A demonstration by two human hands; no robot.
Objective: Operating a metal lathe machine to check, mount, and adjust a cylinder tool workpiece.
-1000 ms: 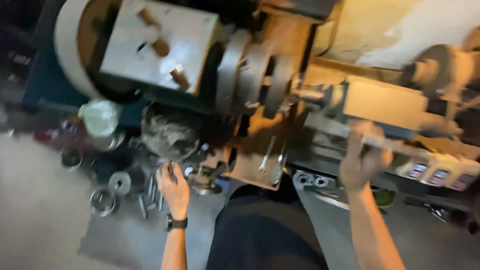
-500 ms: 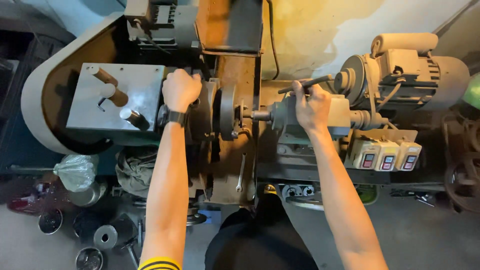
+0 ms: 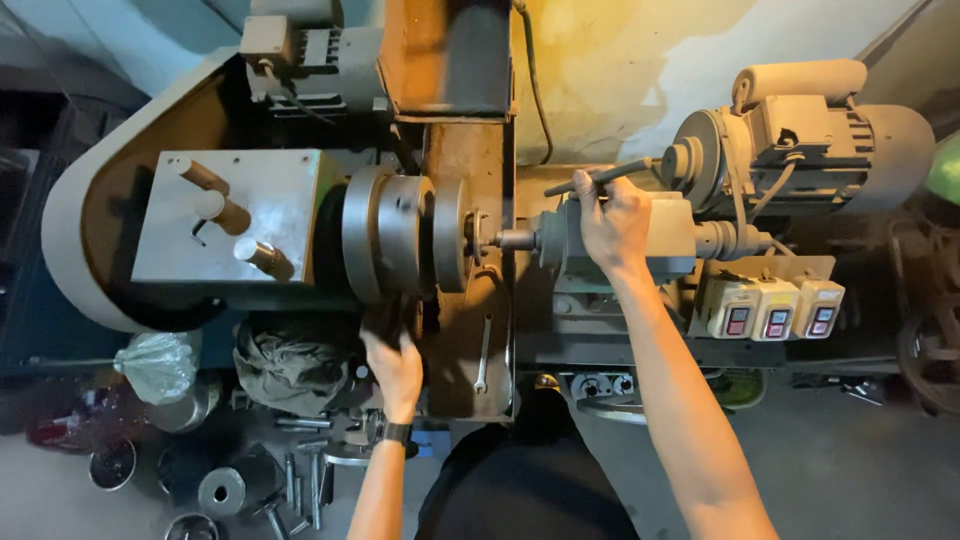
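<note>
**Both hands on an old lathe, seen from above**

Overhead, a worn grey metal lathe (image 3: 480, 250) fills the view, rust-brown along its middle bed.

Right hand (image 3: 612, 222): fingers closed around a dark slim metal lever (image 3: 600, 178) that sticks up and back from the grey tailstock body (image 3: 660, 235). Wrist sits over the tailstock top, forearm running straight down toward the body; the grip looks placed to give leverage on the handle. A short steel centre spindle (image 3: 512, 240) points from the tailstock toward the chuck, close to the round steel disc (image 3: 452, 235) in front of it; contact cannot be told.

Left hand (image 3: 395, 362): low, under the large round grey chuck (image 3: 388, 235), palm up against its dark underside. Fingers curl into shadow there, so whether they grip anything cannot be told. A black wristband (image 3: 396, 433) sits on that wrist.

Around:
- Grey headstock box (image 3: 230, 215) left of the chuck, three stub wooden-looking handles on its face.
- Beige electric motor (image 3: 810, 130) at right rear, well apart from both hands.
- Three cream switch boxes with red buttons (image 3: 778, 308) below the motor, near the right forearm.
- Silver open-ended spanner (image 3: 483, 352) lying on the rusty bed, just beside the left hand, within easy reach.
- Crumpled olive rag (image 3: 292, 365) and loose steel rings and bolts (image 3: 250, 485) on the floor at lower left.
</note>
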